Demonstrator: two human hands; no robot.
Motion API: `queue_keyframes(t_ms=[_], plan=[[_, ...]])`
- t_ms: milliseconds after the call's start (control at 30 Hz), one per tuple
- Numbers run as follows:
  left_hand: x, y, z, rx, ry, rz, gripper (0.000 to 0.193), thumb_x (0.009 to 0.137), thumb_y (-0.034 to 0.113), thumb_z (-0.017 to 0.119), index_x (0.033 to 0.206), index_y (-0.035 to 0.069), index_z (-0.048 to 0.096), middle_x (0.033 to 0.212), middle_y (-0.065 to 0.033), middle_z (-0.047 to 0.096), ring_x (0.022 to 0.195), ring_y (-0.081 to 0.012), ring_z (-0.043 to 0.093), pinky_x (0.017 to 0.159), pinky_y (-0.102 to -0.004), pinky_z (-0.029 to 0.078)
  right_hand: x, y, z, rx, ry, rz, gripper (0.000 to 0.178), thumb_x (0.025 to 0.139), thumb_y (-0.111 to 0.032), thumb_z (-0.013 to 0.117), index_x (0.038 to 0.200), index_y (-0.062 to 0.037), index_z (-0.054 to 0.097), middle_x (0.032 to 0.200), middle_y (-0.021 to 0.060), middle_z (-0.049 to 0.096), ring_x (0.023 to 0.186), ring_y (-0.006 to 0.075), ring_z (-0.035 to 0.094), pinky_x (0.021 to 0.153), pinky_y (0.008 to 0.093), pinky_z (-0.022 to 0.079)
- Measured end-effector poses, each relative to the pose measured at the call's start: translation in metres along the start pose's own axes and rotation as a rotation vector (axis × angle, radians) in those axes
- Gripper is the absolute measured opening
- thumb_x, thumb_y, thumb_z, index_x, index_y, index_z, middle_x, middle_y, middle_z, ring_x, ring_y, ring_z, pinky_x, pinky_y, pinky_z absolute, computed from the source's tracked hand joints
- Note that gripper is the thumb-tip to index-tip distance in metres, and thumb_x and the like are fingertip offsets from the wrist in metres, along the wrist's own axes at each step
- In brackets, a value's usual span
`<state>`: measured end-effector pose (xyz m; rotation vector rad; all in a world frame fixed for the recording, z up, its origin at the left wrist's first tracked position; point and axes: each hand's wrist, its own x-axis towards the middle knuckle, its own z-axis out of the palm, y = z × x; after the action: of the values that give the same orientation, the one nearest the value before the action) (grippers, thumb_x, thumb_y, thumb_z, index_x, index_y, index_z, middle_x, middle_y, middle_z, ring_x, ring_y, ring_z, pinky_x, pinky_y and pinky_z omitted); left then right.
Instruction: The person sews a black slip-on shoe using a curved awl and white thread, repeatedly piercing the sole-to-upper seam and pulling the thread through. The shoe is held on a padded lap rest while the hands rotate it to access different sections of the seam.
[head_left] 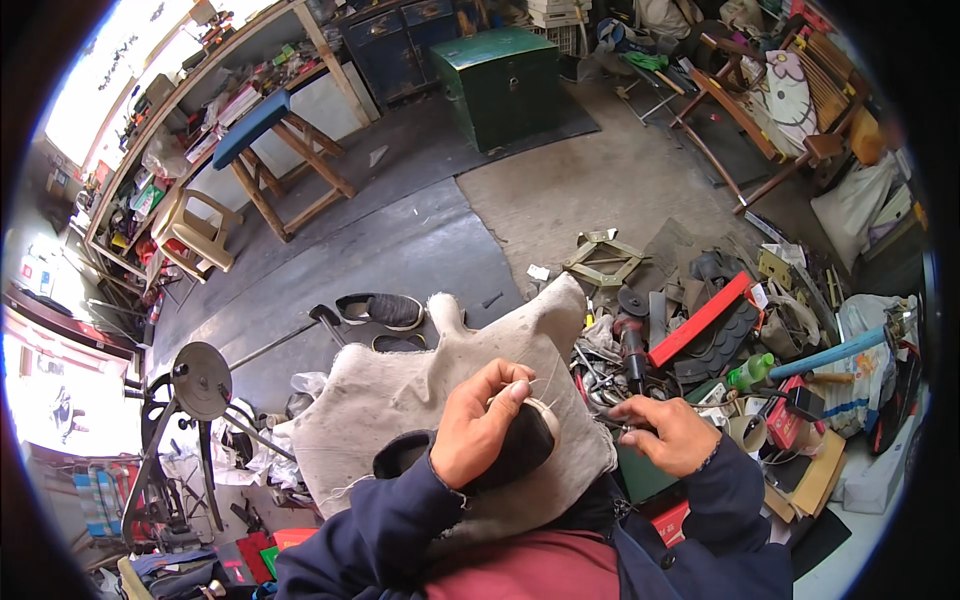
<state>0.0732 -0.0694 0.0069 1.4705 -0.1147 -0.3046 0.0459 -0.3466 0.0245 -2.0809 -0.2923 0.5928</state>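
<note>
A dark shoe (522, 448) with a pale sole edge lies across the cream cloth (370, 390) on my lap. My left hand (467, 428) is closed on the shoe, thumb and forefinger pinched together by the sole's rim. Thin pale thread (537, 383) sticks out near those fingertips. Off to the right, apart from the shoe, my right hand (677, 436) hangs near a heap of tools with curled fingers and thumb drawn in; what it pinches, if anything, is too small to make out. A pair of dark slip-on shoes (380, 311) sits on the floor beyond the cloth.
A dark metal stand with a round wheel (202, 380) rises at the left. Metal tools, a red bar (700, 320) and a green bottle (750, 372) crowd the right. Farther off are a blue-topped stool (252, 128), a green chest (500, 85) and a folding chair (740, 110).
</note>
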Motion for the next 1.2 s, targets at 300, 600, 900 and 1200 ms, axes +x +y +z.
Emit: queue_keyframes(t_ms=[300,600,900,1200], plan=[[-0.003,-0.003,-0.001,-0.053,-0.022,-0.049,0.014,0.104,0.017,0.057,0.102,0.004,0.060,0.118,-0.0033,0.061,0.107,-0.0080,0.050,0.098,-0.0252,0.038,0.020,-0.032,0.017,0.274,-0.008,-0.042,0.019,0.094,-0.003,0.062,0.112,0.0024,0.063,0.083,0.0133,0.071,0.061,0.0161,0.062,0.061,0.0319,0.051],[-0.003,-0.008,-0.001,-0.040,0.014,0.009,0.014,0.103,0.014,0.057,0.100,0.000,0.058,0.106,-0.0010,0.061,0.095,-0.0077,0.050,0.089,-0.0249,0.043,0.034,-0.016,0.027,0.262,0.027,-0.079,0.016,0.096,-0.008,0.063,0.108,0.0015,0.065,0.077,0.0103,0.069,0.064,0.0166,0.065,0.061,0.0299,0.051],[-0.002,-0.010,-0.002,-0.073,0.044,-0.029,0.014,0.103,0.014,0.057,0.104,0.000,0.059,0.099,0.0030,0.058,0.089,-0.0042,0.047,0.082,-0.0217,0.041,0.044,0.032,-0.011,1.663,1.045,-0.252,0.036,0.107,-0.038,0.050,0.106,-0.0062,0.066,0.070,-0.0036,0.045,0.044,0.0062,0.030,0.039,0.0247,0.026],[-0.001,-0.010,-0.008,-0.458,0.105,-0.046,0.013,0.103,0.019,0.056,0.106,0.007,0.061,0.107,-0.0061,0.068,0.101,-0.0141,0.061,0.095,-0.0315,0.045,0.056,0.007,0.055,0.506,0.198,-0.050,0.031,0.095,-0.011,0.066,0.124,-0.0004,0.068,0.101,0.0005,0.067,0.087,0.0050,0.060,0.080,0.0216,0.047]])
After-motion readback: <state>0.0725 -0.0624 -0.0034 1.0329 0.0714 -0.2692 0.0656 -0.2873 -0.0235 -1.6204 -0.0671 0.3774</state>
